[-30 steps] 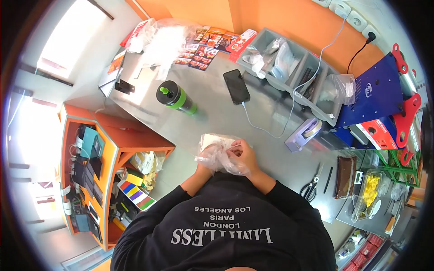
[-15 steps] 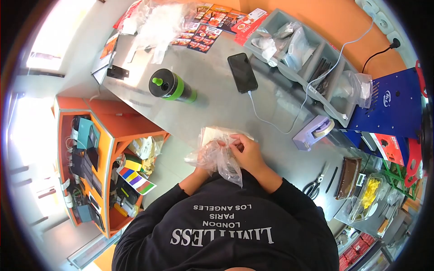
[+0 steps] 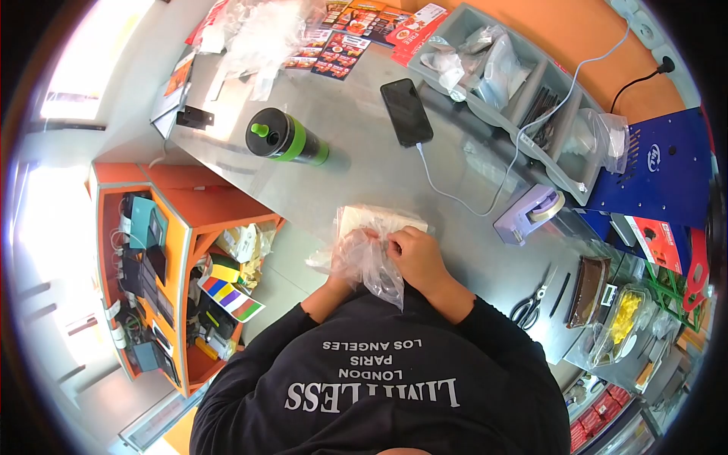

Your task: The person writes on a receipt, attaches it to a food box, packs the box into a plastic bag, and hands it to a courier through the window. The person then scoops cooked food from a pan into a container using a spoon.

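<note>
A clear plastic bag [image 3: 385, 282] hangs crumpled between my two hands at the near table edge. My left hand [image 3: 350, 259] is covered by the thin plastic, with its fingers curled on the bag. My right hand [image 3: 417, 258] has thumb and fingertips pinched together at the bag's right side. Just beyond my fingers lies a cream-coloured flat stack [image 3: 379, 218], seemingly under or inside clear plastic; I cannot tell which. Folds of plastic hide part of my left fingers.
A black-and-green tumbler [image 3: 292, 140] stands on the metal table [image 3: 349, 178]. Farther right are a phone [image 3: 406, 112] on a white cable, a grey divided bin [image 3: 523, 114] and a purple tape dispenser [image 3: 523, 216]. Scissors [image 3: 531, 303] lie at right. Orange shelves [image 3: 193, 208] stand left.
My right hand has closed its fingertips and sits slightly lower, a little apart from the left. The bag has shifted slightly, showing more of the cream stack. The view has tilted slightly.
</note>
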The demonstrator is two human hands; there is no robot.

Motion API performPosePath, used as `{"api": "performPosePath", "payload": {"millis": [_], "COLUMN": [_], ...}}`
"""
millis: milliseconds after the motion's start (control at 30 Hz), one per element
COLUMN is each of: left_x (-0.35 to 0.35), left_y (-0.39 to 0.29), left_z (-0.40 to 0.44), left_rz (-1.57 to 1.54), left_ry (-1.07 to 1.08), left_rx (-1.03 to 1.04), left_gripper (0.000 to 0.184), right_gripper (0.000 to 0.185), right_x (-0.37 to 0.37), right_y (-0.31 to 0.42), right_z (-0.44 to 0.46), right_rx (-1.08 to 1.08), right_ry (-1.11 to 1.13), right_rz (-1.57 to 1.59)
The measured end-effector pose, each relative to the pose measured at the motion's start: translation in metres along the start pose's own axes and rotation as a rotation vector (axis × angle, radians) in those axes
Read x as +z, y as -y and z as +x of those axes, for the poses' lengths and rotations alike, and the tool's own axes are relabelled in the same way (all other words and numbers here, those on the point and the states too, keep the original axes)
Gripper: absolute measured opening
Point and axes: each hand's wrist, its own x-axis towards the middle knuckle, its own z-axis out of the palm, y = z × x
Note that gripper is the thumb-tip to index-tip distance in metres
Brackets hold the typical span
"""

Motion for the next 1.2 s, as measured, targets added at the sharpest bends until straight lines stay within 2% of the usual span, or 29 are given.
{"api": "performPosePath", "payload": {"millis": [67,200,300,367,467,700,867,967,1200], "left_x": [0.000,0.002,0.002,0.002,0.005,-0.002,-0.002,0.001,0.002], "left_y": [0.001,0.004,0.002,0.004,0.004,0.016,0.016,0.011,0.010], "left_z": [-0.001,0.001,0.000,0.000,-0.002,0.003,0.002,0.001,0.002], "left_rz": [0.122,0.143,0.087,-0.105,-0.013,-0.004,-0.203,-0.033,-0.063], "left_ry": [-0.012,-0.027,-0.031,-0.021,-0.039,-0.033,-0.019,-0.048,-0.048], "left_rx": [0.068,0.098,0.027,-0.035,0.050,0.098,0.025,0.059,0.099], "left_gripper": [0.013,0.012,0.012,0.013,0.013,0.013,0.013,0.014,0.014], "right_gripper": [0.009,0.008,0.010,0.010,0.012,0.014,0.014,0.013,0.011], "right_x": [0.002,0.005,0.006,0.005,0.004,0.004,0.005,0.007,0.004], "right_y": [-0.001,-0.001,0.000,0.000,0.001,0.003,0.003,0.002,0.003], "right_z": [-0.001,-0.003,-0.004,-0.004,-0.004,-0.003,-0.004,-0.005,-0.004], "right_rx": [-0.018,-0.058,-0.061,-0.053,-0.044,-0.018,-0.033,-0.048,-0.051], "right_ry": [-0.006,-0.004,0.003,0.027,0.061,0.072,0.073,0.067,0.087], "right_rz": [-0.017,-0.095,-0.103,-0.107,-0.112,-0.121,-0.144,-0.149,-0.134]}}
